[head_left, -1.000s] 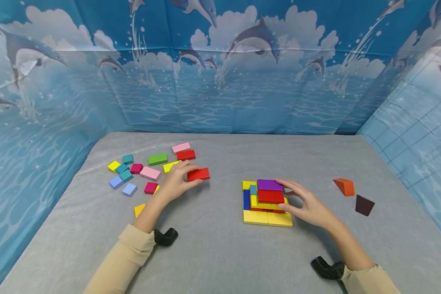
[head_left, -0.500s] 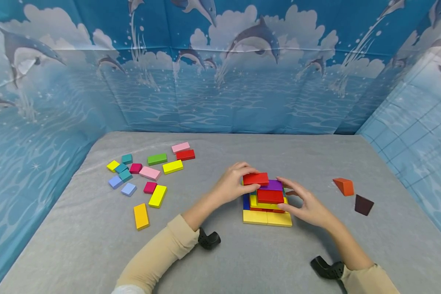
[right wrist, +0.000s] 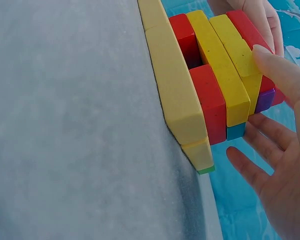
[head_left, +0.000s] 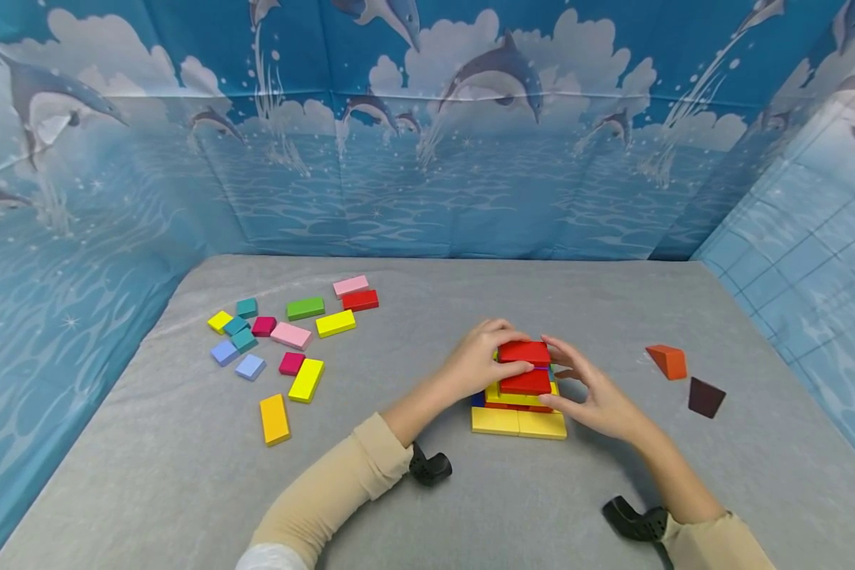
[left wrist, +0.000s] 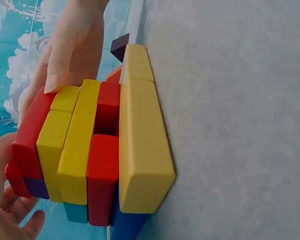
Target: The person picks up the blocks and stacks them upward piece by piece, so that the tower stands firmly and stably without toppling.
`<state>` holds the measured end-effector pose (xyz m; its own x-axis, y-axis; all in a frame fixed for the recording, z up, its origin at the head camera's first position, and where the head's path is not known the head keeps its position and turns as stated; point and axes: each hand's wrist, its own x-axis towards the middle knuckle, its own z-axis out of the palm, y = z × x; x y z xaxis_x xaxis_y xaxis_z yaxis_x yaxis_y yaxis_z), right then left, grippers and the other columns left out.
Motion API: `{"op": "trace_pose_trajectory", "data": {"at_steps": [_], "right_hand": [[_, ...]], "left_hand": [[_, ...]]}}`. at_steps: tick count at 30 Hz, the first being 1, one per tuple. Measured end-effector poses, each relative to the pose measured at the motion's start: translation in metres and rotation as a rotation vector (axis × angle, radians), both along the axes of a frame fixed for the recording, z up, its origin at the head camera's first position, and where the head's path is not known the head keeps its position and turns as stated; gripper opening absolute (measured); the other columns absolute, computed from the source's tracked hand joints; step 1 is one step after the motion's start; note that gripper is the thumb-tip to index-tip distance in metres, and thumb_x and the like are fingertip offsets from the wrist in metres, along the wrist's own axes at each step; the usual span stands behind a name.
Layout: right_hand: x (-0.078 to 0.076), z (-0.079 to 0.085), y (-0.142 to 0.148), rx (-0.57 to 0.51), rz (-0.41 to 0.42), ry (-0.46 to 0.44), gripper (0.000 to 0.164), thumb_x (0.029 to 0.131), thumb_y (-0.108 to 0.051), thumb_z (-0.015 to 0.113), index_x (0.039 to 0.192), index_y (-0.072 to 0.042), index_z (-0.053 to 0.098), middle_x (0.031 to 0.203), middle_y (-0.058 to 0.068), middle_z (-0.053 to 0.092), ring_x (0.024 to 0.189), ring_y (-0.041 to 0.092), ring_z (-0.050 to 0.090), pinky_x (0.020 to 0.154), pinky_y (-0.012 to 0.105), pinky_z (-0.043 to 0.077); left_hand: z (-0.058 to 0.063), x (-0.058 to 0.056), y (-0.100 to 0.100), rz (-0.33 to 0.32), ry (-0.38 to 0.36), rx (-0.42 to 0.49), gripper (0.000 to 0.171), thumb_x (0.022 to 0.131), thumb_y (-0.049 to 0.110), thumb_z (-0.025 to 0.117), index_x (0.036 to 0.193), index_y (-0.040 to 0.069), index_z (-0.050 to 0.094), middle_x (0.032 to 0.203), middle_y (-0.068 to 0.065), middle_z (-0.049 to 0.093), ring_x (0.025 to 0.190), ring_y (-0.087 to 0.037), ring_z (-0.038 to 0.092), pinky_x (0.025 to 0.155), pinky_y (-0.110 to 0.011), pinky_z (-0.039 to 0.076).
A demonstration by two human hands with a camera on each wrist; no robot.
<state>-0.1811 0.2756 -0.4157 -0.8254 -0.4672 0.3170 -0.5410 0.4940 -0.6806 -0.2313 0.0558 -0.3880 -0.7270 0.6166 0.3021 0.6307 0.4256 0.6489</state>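
A stack of colored wooden blocks stands on the grey cloth, with pale yellow blocks (head_left: 495, 421) along its bottom front edge. Between thumb and fingers, my left hand (head_left: 473, 360) pinches a red block (head_left: 522, 351) at the top, right over a purple block (left wrist: 36, 187). Another red block (head_left: 527, 383) sits just in front and lower, above yellow blocks (right wrist: 219, 70). My right hand (head_left: 598, 396) rests at the stack's right side, fingers extended and spread. Its thumb touches the upper front corner; its other fingers reach behind. The stack's back left is hidden by my left hand.
Loose blocks lie scattered at the left, among them a green block (head_left: 305, 309), a pink block (head_left: 291, 336) and an orange-yellow block (head_left: 275, 419). On the right are an orange block (head_left: 666, 362) and a dark brown block (head_left: 706, 397). A dolphin-print curtain (head_left: 427, 190) hangs behind.
My left hand has carried the red block rightward from the loose blocks to the stack's top, where it now covers the purple block. My right hand has stayed at the stack.
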Motion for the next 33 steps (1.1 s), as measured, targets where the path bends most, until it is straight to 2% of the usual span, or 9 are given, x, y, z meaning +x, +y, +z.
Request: {"op": "trace_pose_trajectory", "data": {"at_steps": [2, 4, 8, 13, 19, 23, 26, 29, 33], "right_hand": [[0.000, 0.000, 0.000, 0.002, -0.004, 0.000, 0.081, 0.077, -0.005, 0.072, 0.143, -0.011, 0.025, 0.134, 0.013, 0.043, 0.115, -0.003, 0.041, 0.082, 0.038, 0.049], [0.001, 0.000, 0.000, 0.009, -0.009, 0.000, 0.080, 0.077, -0.005, 0.072, 0.142, -0.010, 0.027, 0.134, 0.012, 0.042, 0.114, -0.002, 0.041, 0.083, 0.038, 0.049], [0.005, 0.004, -0.004, 0.023, -0.019, 0.015, 0.076, 0.074, 0.000, 0.072, 0.138, -0.004, 0.032, 0.132, 0.015, 0.043, 0.113, -0.004, 0.040, 0.082, 0.039, 0.049], [0.014, 0.020, -0.011, 0.018, -0.013, 0.029, 0.070, 0.073, 0.006, 0.071, 0.133, 0.006, 0.035, 0.128, 0.022, 0.044, 0.111, -0.007, 0.039, 0.080, 0.040, 0.050], [0.019, 0.026, -0.012, 0.022, -0.008, 0.031, 0.069, 0.073, 0.006, 0.071, 0.132, 0.007, 0.034, 0.126, 0.022, 0.045, 0.109, -0.006, 0.040, 0.080, 0.039, 0.050], [0.019, 0.024, -0.011, 0.017, -0.007, 0.029, 0.070, 0.073, 0.006, 0.071, 0.132, 0.006, 0.035, 0.127, 0.021, 0.045, 0.109, -0.005, 0.040, 0.080, 0.039, 0.050], [0.019, 0.023, -0.011, 0.024, -0.013, 0.026, 0.070, 0.073, 0.005, 0.071, 0.132, 0.005, 0.035, 0.128, 0.021, 0.044, 0.109, -0.005, 0.040, 0.080, 0.039, 0.050], [0.019, 0.023, -0.010, 0.033, -0.021, 0.028, 0.070, 0.073, 0.004, 0.072, 0.132, 0.005, 0.035, 0.128, 0.022, 0.045, 0.109, -0.005, 0.040, 0.080, 0.040, 0.050], [0.020, 0.022, -0.009, 0.034, -0.024, 0.037, 0.070, 0.073, 0.005, 0.072, 0.132, 0.005, 0.035, 0.128, 0.022, 0.045, 0.108, -0.007, 0.040, 0.079, 0.040, 0.050]], "left_hand": [[-0.003, 0.000, -0.001, -0.013, -0.027, 0.058, 0.040, 0.083, 0.027, 0.067, 0.118, 0.010, 0.060, 0.111, -0.003, 0.058, 0.102, -0.014, 0.050, 0.079, -0.017, 0.045], [-0.007, 0.000, -0.004, -0.031, -0.042, 0.130, 0.039, 0.084, 0.023, 0.066, 0.119, 0.006, 0.059, 0.113, -0.008, 0.059, 0.103, -0.018, 0.052, 0.083, -0.024, 0.047], [-0.015, 0.001, -0.010, -0.055, -0.043, 0.229, 0.035, 0.086, 0.016, 0.063, 0.117, 0.001, 0.058, 0.111, -0.013, 0.062, 0.101, -0.022, 0.056, 0.089, -0.035, 0.046], [-0.020, 0.002, -0.012, -0.048, -0.040, 0.227, 0.034, 0.086, 0.018, 0.063, 0.116, 0.001, 0.060, 0.107, -0.009, 0.065, 0.096, -0.017, 0.058, 0.088, -0.027, 0.045], [-0.022, 0.003, -0.011, -0.036, -0.045, 0.231, 0.036, 0.085, 0.019, 0.065, 0.116, 0.001, 0.061, 0.110, -0.008, 0.065, 0.099, -0.016, 0.059, 0.089, -0.024, 0.045], [-0.024, 0.003, -0.013, -0.044, -0.063, 0.222, 0.038, 0.086, 0.021, 0.064, 0.120, 0.003, 0.059, 0.113, -0.008, 0.063, 0.102, -0.016, 0.058, 0.091, -0.026, 0.044], [-0.023, 0.001, -0.021, -0.045, -0.090, 0.227, 0.041, 0.087, 0.022, 0.063, 0.124, 0.004, 0.056, 0.118, -0.011, 0.061, 0.106, -0.020, 0.057, 0.093, -0.034, 0.043], [-0.023, -0.008, -0.038, 0.007, -0.075, 0.225, 0.043, 0.087, 0.022, 0.063, 0.125, 0.005, 0.055, 0.121, -0.012, 0.059, 0.110, -0.023, 0.054, 0.095, -0.040, 0.041], [-0.025, -0.030, -0.073, 0.172, 0.011, 0.171, 0.044, 0.085, 0.024, 0.065, 0.124, 0.006, 0.056, 0.121, -0.011, 0.058, 0.113, -0.022, 0.052, 0.097, -0.040, 0.040]]}}
